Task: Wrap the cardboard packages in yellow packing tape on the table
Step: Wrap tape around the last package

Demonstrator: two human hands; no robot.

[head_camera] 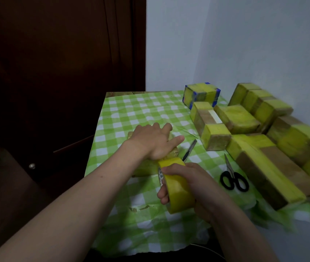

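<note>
Table (124,110): it fills the middle of your view, covered by a green-and-white checked cloth that hangs ragged over the near edge.
Door (56,63): dark wood, standing behind the table on your left.
Wrapped stack (263,129): a cluster of cardboard packages crowds the right side of the table, most of them banded in yellow tape, with brown cardboard showing between the bands.
Long package (260,167): it lies nearest you in that cluster, running diagonally, with a yellow strip along its top.
Blue-edged package (201,94): it sits at the far end of the cluster, near the wall, yellow with blue corners.
Package in work (144,167): it lies on the table under your left hand, well apart from the cluster and already largely yellow.
Left hand (153,141): your palm lies flat on that package, fingers spread and pointing away from you, pinning it to the table.
Right hand (184,184): your fingers are curled around the tape roll, gripping it just beside the near end of the package.
Tape roll (176,188): yellow, held on edge, its upper rim touching the package below your left palm.
Scissors (232,176): black-handled and closed, they rest on the cloth between the roll and the long package.
Blade tool (189,150): a slim dark implement lies just right of your left hand; you cannot tell what kind it is.
</note>
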